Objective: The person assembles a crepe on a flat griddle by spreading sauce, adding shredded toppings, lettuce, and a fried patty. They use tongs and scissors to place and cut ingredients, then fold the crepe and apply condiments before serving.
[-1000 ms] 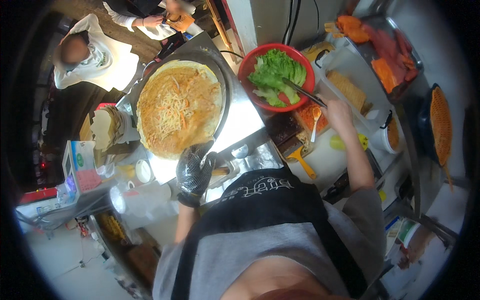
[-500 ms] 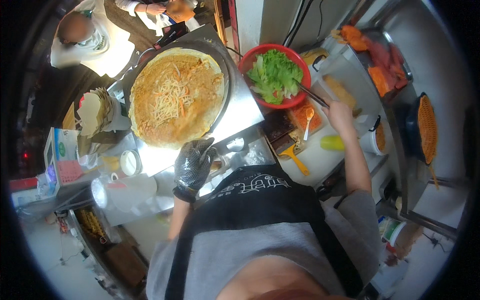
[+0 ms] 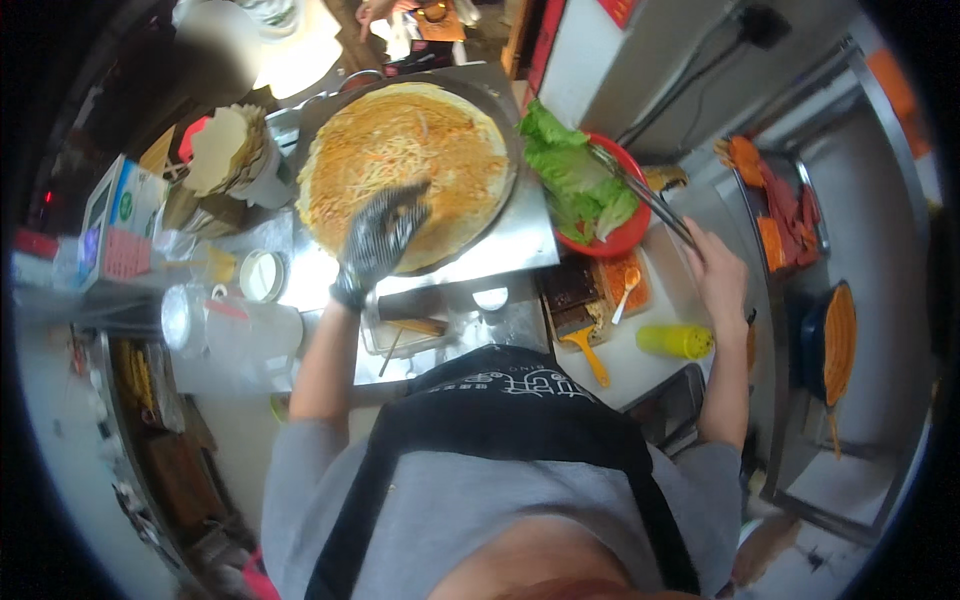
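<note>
A large round crêpe (image 3: pixel 470 205) lies on the dark round griddle (image 3: pixel 508 190), with a heap of pale shreds and orange bits (image 3: pixel 405 160) across its middle. My left hand (image 3: pixel 385 235), in a dark glove under clear plastic, hovers over the crêpe's near part beside the shreds. Its fingers are bent but apart, with nothing seen in them. My right hand (image 3: pixel 716 265) is closed round metal tongs (image 3: pixel 640 190). The tongs' tips reach onto green lettuce leaves (image 3: pixel 565 165), which rise over the left rim of the red bowl (image 3: pixel 632 238).
Right of the griddle are an orange-handled scraper (image 3: pixel 590 360), a tub of orange bits with a white spoon (image 3: pixel 627 285) and a yellow-green bottle (image 3: pixel 675 341). A clear jug (image 3: pixel 245 335) and stacked paper bags (image 3: pixel 225 150) stand left. People (image 3: pixel 290 40) stand beyond the counter.
My left hand has moved up from the griddle's near edge to over the crêpe. Lettuce has risen toward the bowl's left rim at the tongs. The whole view has shifted.
</note>
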Available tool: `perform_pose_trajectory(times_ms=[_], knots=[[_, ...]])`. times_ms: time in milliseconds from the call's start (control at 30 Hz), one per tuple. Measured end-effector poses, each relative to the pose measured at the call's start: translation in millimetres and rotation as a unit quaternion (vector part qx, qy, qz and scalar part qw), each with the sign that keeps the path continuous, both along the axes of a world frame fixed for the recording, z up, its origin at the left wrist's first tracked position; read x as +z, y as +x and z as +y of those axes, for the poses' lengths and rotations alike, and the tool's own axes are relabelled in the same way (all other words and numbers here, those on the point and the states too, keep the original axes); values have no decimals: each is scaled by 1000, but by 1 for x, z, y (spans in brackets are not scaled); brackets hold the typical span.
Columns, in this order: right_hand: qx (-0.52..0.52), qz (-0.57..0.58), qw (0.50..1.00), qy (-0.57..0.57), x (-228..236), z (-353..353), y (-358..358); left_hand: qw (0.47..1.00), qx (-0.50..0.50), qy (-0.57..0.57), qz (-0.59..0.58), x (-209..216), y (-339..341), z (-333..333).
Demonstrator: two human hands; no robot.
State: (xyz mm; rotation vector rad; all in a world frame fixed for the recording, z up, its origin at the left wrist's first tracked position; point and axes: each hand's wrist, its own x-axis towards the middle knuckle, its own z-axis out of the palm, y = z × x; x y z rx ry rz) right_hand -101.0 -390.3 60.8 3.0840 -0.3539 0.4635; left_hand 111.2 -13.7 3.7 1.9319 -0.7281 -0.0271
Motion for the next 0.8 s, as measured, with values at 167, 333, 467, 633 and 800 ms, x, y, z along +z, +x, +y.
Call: perform_pose_trajectory(times_ms=[167,333,467,633,800], knots=[[153,-41,983,-88,38,32,24,987,-59,-122,87,28,60,11],[256,-57,954,-145,62,62,38,921,-157,33,356,15,80,-5],[317,-60,928,-185,73,77,53,845,-164,-72,503,-12,61,12],[333,-53,923,-186,70,78,58,740,-172,-186,623,4,21,22],[273,-9,962,0,52,78,61,813,-137,-221,521,-19,27,26]])
